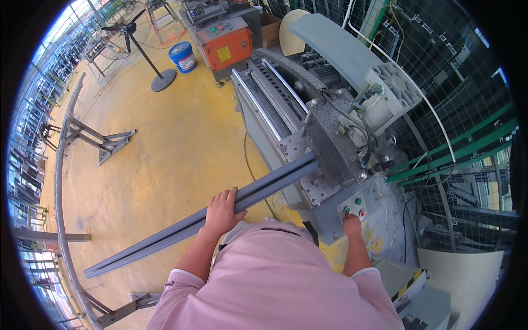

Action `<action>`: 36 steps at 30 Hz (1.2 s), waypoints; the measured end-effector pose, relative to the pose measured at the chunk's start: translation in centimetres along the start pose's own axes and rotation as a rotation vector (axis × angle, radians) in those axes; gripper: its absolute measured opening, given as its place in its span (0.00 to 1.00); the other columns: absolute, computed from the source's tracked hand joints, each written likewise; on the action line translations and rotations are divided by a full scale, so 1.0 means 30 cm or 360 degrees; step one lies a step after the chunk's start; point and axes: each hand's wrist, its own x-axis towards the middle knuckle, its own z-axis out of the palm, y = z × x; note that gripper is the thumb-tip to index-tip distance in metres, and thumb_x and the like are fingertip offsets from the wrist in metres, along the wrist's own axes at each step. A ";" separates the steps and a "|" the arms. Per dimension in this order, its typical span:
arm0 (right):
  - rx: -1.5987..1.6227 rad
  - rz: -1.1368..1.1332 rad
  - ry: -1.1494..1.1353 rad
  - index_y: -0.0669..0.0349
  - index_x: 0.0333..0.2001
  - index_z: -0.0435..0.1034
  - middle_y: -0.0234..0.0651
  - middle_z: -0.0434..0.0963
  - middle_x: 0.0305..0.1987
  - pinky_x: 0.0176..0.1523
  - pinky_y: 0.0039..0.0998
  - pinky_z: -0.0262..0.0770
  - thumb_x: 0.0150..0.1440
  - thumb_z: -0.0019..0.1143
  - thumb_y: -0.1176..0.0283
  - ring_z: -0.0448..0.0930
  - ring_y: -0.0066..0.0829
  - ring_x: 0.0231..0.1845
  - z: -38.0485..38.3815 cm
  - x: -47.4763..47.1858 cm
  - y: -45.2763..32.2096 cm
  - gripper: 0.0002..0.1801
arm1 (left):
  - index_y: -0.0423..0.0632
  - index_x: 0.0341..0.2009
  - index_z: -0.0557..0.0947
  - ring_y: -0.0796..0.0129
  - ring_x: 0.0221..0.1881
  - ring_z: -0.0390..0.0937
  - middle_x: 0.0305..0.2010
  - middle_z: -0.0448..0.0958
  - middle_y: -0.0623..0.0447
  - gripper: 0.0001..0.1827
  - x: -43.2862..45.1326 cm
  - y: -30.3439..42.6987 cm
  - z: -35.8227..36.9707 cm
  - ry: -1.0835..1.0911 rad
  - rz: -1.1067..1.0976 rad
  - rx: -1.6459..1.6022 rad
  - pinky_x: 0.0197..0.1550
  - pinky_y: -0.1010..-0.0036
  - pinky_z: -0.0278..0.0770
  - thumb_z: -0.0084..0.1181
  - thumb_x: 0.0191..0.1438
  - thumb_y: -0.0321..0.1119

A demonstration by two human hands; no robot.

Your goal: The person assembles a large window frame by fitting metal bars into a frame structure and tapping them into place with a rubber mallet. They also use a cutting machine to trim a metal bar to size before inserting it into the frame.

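My left hand [222,212] grips a long grey metal profile [272,181] from above, fingers over its far side. A dark groove runs along the profile. Its right end enters the head of a grey machine [330,140] over a drilled steel plate [315,194]; that tip is hidden. The other end reaches out to the lower left. At the machine's front, my right hand [352,226] has a fingertip on a push button of the small control panel [354,207]. Its other fingers look curled in, holding nothing. A green button and a red button show beside that fingertip.
A grey rail on stands [60,177] curves along the left. Behind are a pedestal fan [128,29], a blue bucket [182,57] and an orange machine cabinet [229,45]. Wire mesh fencing [437,82] borders the right. A cable [246,154] lies on the yellow floor.
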 end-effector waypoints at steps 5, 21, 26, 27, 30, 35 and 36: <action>-0.0205 -0.0229 0.0105 0.64 0.48 0.77 0.51 0.81 0.39 0.45 0.46 0.77 0.64 0.45 0.64 0.80 0.54 0.40 0.054 0.066 0.092 0.18 | 0.45 0.66 0.65 0.46 0.55 0.73 0.55 0.74 0.41 0.46 -0.002 0.012 -0.027 0.0003 0.0078 -0.0002 0.58 0.56 0.70 0.71 0.45 0.45; 0.1294 -0.0063 0.0638 0.63 0.60 0.69 0.32 0.73 0.27 0.38 0.29 0.71 0.59 0.63 0.69 0.71 0.24 0.29 -0.356 -0.031 -0.459 0.26 | 0.49 0.64 0.68 0.50 0.68 0.62 0.62 0.69 0.46 0.50 -0.258 -0.196 -0.027 0.0224 -0.0308 0.0327 0.66 0.49 0.59 0.75 0.38 0.55; 0.0437 -0.0365 0.0611 0.62 0.39 0.77 0.48 0.80 0.31 0.38 0.45 0.73 0.63 0.55 0.58 0.79 0.51 0.32 -0.486 0.084 -0.522 0.16 | 0.51 0.60 0.71 0.53 0.63 0.67 0.57 0.73 0.47 0.44 -0.239 -0.190 -0.062 0.0201 -0.0271 0.0291 0.60 0.53 0.64 0.71 0.41 0.59; 0.0384 -0.0314 0.0545 0.62 0.38 0.77 0.49 0.80 0.32 0.38 0.47 0.73 0.64 0.53 0.58 0.79 0.54 0.34 -0.490 0.101 -0.524 0.17 | 0.52 0.58 0.71 0.53 0.60 0.70 0.54 0.74 0.48 0.43 -0.241 -0.190 -0.060 0.0199 -0.0247 0.0301 0.57 0.54 0.66 0.70 0.42 0.60; 0.0373 -0.0216 0.0574 0.63 0.35 0.78 0.50 0.80 0.30 0.37 0.48 0.73 0.64 0.52 0.59 0.80 0.55 0.33 -0.480 0.102 -0.535 0.18 | 0.51 0.55 0.72 0.54 0.52 0.75 0.47 0.76 0.50 0.39 -0.220 -0.194 -0.051 0.0055 -0.0276 0.0292 0.52 0.57 0.68 0.68 0.44 0.61; 0.0411 -0.0205 0.0606 0.68 0.34 0.76 0.51 0.80 0.32 0.38 0.47 0.73 0.62 0.55 0.62 0.80 0.54 0.35 -0.478 0.123 -0.591 0.17 | 0.51 0.52 0.74 0.54 0.47 0.76 0.42 0.76 0.50 0.36 -0.220 -0.233 -0.058 0.0198 -0.0194 0.0296 0.50 0.60 0.70 0.67 0.45 0.59; 0.0390 -0.0229 0.0611 0.68 0.34 0.77 0.50 0.81 0.31 0.38 0.47 0.73 0.62 0.56 0.62 0.81 0.53 0.34 -0.480 0.136 -0.604 0.17 | 0.51 0.52 0.74 0.54 0.47 0.76 0.42 0.76 0.50 0.36 -0.212 -0.248 -0.073 0.0209 -0.0184 0.0289 0.49 0.60 0.70 0.67 0.45 0.59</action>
